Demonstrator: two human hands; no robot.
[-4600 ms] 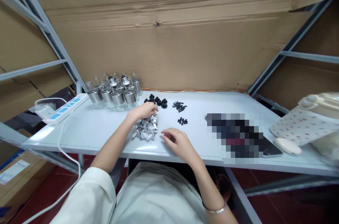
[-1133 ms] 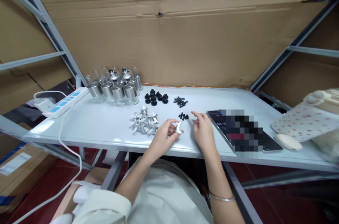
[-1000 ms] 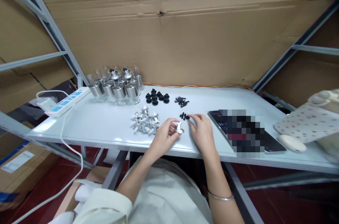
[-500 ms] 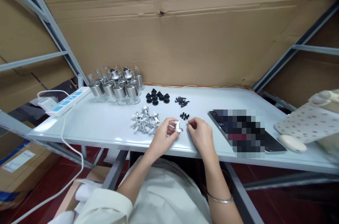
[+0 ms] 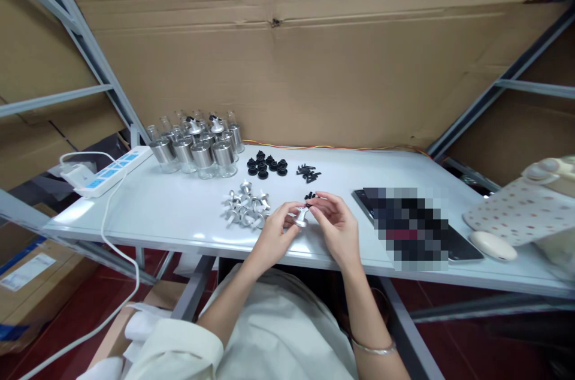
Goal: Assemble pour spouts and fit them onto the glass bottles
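Near the table's front edge, my left hand (image 5: pixel 277 230) grips a silver pourer spout (image 5: pixel 301 218) between thumb and fingers. My right hand (image 5: pixel 336 225) is closed in a pinch at the top of the spout, on a small black piece (image 5: pixel 308 205) mostly hidden by the fingertips. Just beyond the hands lie several small black plugs (image 5: pixel 309 195), partly covered by my right hand. To the left of my left hand is a pile of silver pourer spouts (image 5: pixel 246 205). Farther back sit black stoppers (image 5: pixel 266 165) and thin black strips (image 5: pixel 308 173).
Glass bottles with metal sleeves (image 5: pixel 203 157) stand at the back left, two topped with pourers. A power strip (image 5: pixel 114 173) lies at the left edge. On the right are a tablet-like device (image 5: pixel 462 245), an oval white case (image 5: pixel 493 246) and a dotted container (image 5: pixel 503 209).
My right hand has moved from beside the small black plugs to the left, up against the spout. The spout, still in my left hand, is tilted slightly differently.
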